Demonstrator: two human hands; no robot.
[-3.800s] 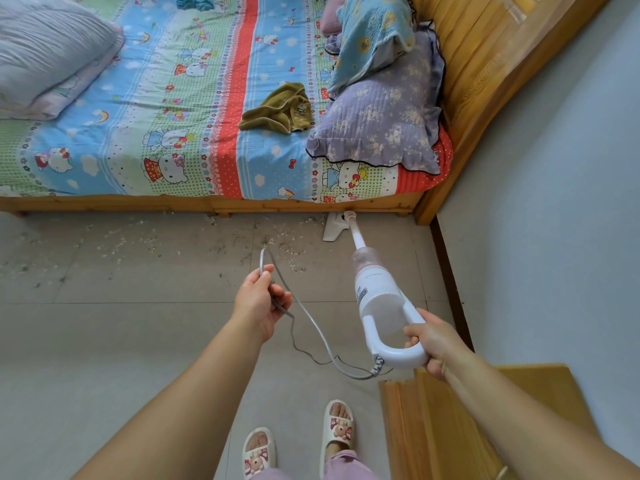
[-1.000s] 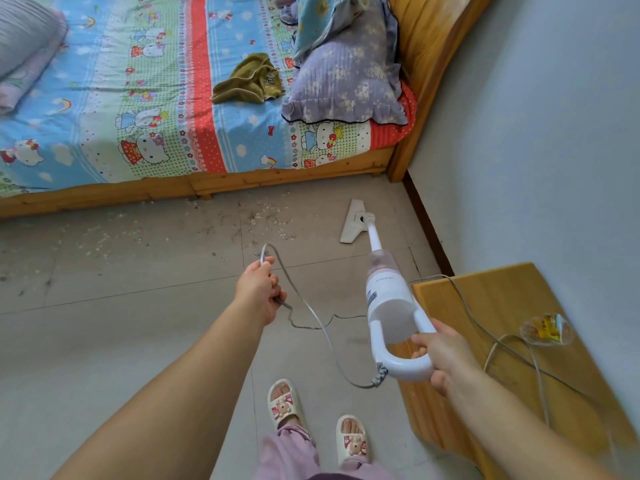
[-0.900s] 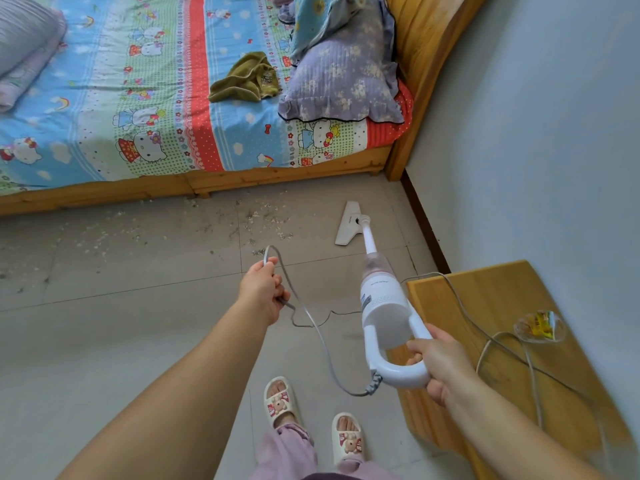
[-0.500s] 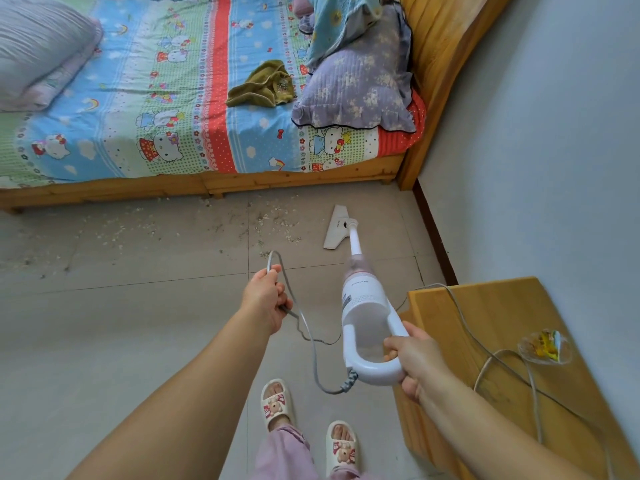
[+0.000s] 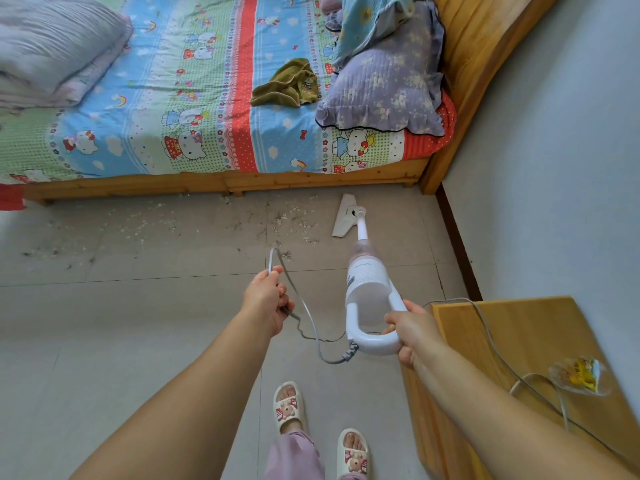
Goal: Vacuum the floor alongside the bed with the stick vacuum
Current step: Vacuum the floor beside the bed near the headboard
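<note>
Grey tiled floor (image 5: 138, 323) runs beside the bed (image 5: 221, 180) across the upper frame, crumbs scattered along its edge. Right hand (image 5: 414, 332) grips the stick vacuum (image 5: 367, 289) by its loop handle, the head near the bed's right corner; left hand (image 5: 266, 299) holds the looped cord (image 5: 304, 306). A wooden table (image 5: 519, 344) stands lower right.

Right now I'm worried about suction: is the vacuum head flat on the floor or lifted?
Flat, it seems: the head lies on the floor with no gap showing beneath it.
</note>
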